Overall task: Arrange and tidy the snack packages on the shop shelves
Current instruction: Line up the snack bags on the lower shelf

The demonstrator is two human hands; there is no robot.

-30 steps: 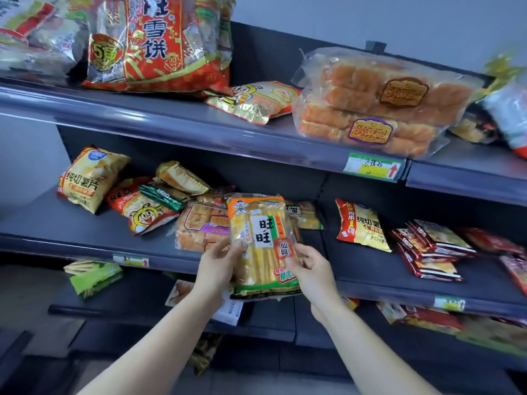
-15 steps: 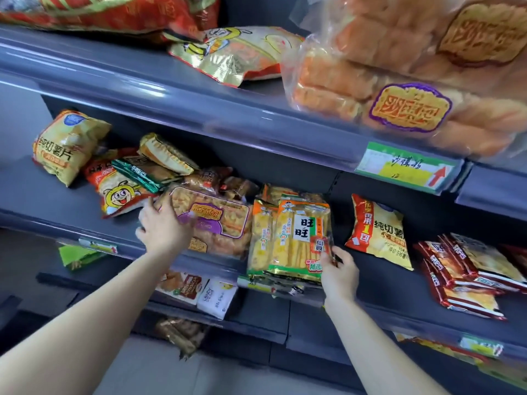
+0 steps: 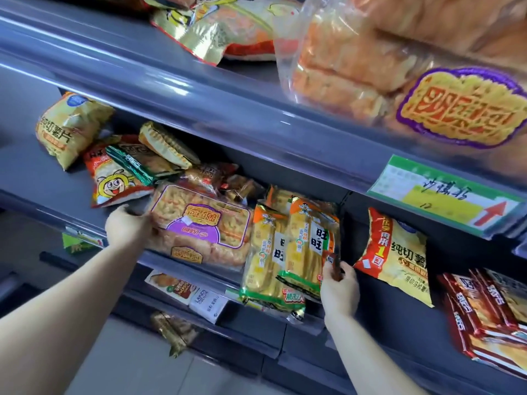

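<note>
Two hands (image 3: 128, 228) (image 3: 339, 290) on seemingly separate packets (image 3: 199, 226) (image 3: 308, 249)

hands (image 3: 129, 228): 2 | rice cracker packs (image 3: 306, 246): 2 | yellow chip bags (image 3: 395, 253): 2

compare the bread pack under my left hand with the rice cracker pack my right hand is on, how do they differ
The bread pack is clear with a purple label; the rice cracker pack is printed orange and green. The bread pack lies wide; the cracker pack stands tall. Left hand grips one, right hand the other. Both overhang the shelf edge.

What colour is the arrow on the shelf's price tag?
Red. The arrow points up and right on the green-edged price tag, in the head view.
</note>
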